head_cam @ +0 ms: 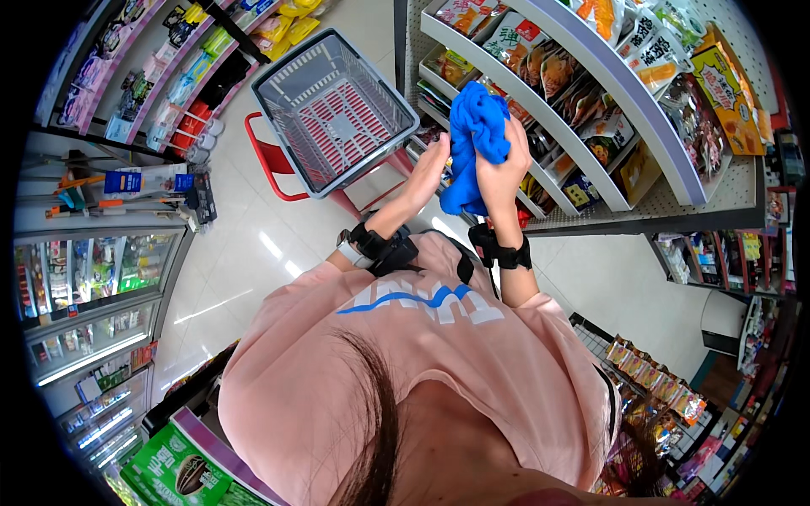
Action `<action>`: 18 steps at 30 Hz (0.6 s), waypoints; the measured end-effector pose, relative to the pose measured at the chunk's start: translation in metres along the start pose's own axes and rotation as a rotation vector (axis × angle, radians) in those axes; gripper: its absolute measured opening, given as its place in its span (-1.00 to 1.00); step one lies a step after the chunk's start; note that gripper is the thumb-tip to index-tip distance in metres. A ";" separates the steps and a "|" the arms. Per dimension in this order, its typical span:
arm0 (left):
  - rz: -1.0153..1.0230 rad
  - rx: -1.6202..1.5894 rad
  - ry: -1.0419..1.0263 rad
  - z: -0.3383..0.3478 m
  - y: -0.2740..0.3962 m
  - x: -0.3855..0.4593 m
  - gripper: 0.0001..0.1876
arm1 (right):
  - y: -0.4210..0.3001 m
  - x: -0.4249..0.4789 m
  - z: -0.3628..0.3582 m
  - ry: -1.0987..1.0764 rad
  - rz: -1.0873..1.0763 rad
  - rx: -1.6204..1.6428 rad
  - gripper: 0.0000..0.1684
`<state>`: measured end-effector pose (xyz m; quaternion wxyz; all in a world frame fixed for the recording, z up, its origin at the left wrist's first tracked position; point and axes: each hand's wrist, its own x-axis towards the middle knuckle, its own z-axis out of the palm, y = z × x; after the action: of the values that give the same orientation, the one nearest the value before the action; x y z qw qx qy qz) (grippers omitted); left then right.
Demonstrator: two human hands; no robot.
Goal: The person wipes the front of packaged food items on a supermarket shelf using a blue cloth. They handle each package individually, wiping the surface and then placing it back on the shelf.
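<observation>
A crumpled blue cloth (471, 148) is gripped in my right hand (506, 171), in front of the shelf of packaged snacks (560, 76). My left hand (421, 180) is beside the cloth on its left, with the fingers extended and nothing seen in them; whether the fingertips touch the cloth is hard to tell. Black straps are on both wrists, and a light-coloured watch band is on the left one. Left of my hands is a grey shopping basket (342, 114) with a red slatted bottom and nothing in it, on a red frame.
Shelves with small packaged goods (158, 69) stand at the upper left, with yellow bags (288, 28) near the basket. Glass-door coolers (95, 272) line the left side. A green bag of seeds (177, 468) is at the lower left, and hanging snack packets (658, 379) are at the lower right.
</observation>
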<state>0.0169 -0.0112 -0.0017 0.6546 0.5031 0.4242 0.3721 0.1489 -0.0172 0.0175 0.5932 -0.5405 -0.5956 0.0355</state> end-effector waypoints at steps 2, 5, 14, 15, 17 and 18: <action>-0.018 -0.096 -0.006 0.006 0.008 -0.003 -0.29 | 0.000 0.002 -0.003 -0.007 0.070 0.126 -0.57; -0.136 -0.492 -0.109 0.012 0.027 -0.007 -0.30 | 0.006 -0.017 -0.005 -0.067 -0.022 0.121 -0.54; -0.093 -0.409 -0.064 0.009 0.015 -0.007 -0.26 | 0.003 0.001 -0.024 -0.192 -0.328 -0.099 -0.57; -0.053 -0.394 -0.097 0.008 0.022 -0.008 -0.27 | 0.006 0.002 -0.023 -0.211 -0.329 -0.077 -0.56; -0.046 -0.499 -0.098 0.006 0.021 -0.003 -0.28 | 0.001 0.000 -0.028 -0.334 -0.327 -0.007 -0.54; -0.041 -0.552 -0.092 0.004 0.021 -0.001 -0.28 | -0.008 0.001 -0.032 -0.416 -0.311 0.000 -0.54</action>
<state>0.0187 -0.0093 0.0193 0.7929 0.3135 0.2865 0.4370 0.1682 -0.0393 0.0330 0.4565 -0.4234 -0.7806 0.0542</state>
